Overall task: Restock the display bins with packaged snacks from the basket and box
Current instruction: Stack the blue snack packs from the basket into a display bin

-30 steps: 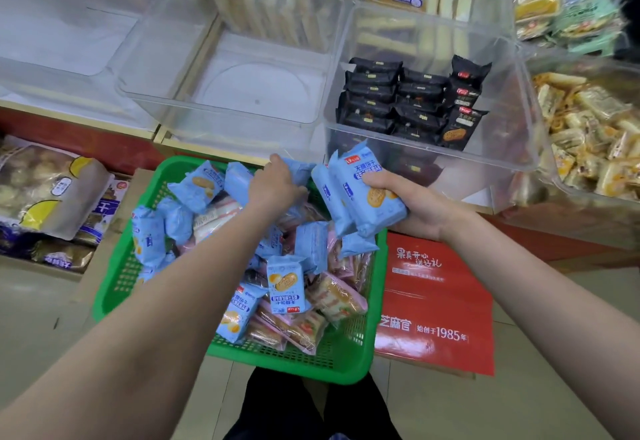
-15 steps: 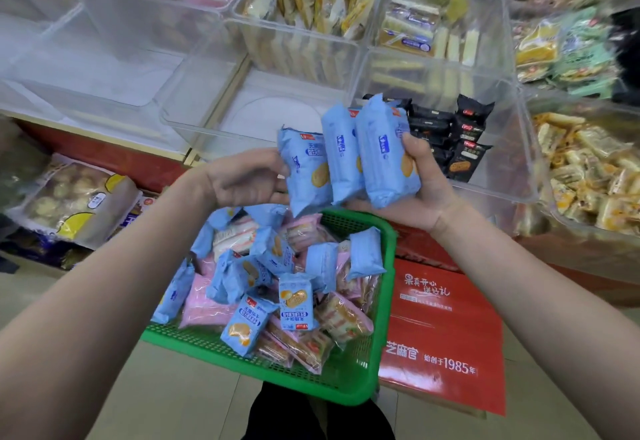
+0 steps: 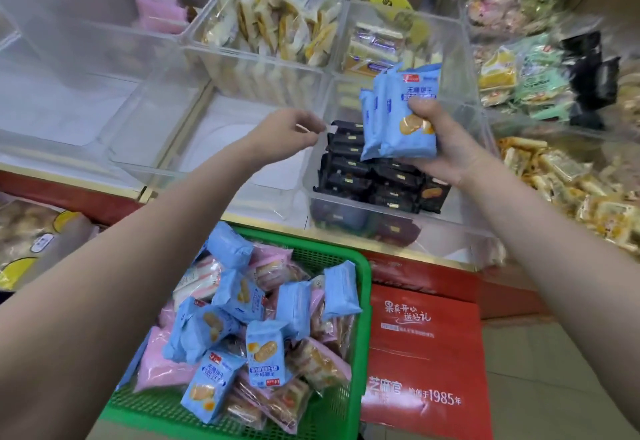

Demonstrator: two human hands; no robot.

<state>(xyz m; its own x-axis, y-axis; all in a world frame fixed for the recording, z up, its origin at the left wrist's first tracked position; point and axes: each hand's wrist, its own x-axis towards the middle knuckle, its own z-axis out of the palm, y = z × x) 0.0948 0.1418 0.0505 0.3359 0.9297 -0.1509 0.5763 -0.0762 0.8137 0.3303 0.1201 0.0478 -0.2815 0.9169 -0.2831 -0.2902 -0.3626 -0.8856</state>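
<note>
Right hand at 2 o'clock grips a stack of blue packs, thumb across the front, held upright over the clear bin of black packs. Left hand at 12 o'clock, just beside the stack, fingers loosely curled, holding nothing I can see; blurred. Green basket at 6 o'clock, full of more blue packs mixed with pink packs. Red box at 5 o'clock, touching the basket's right rim. Clear bin at 11 o'clock beside the black packs' bin.
</note>
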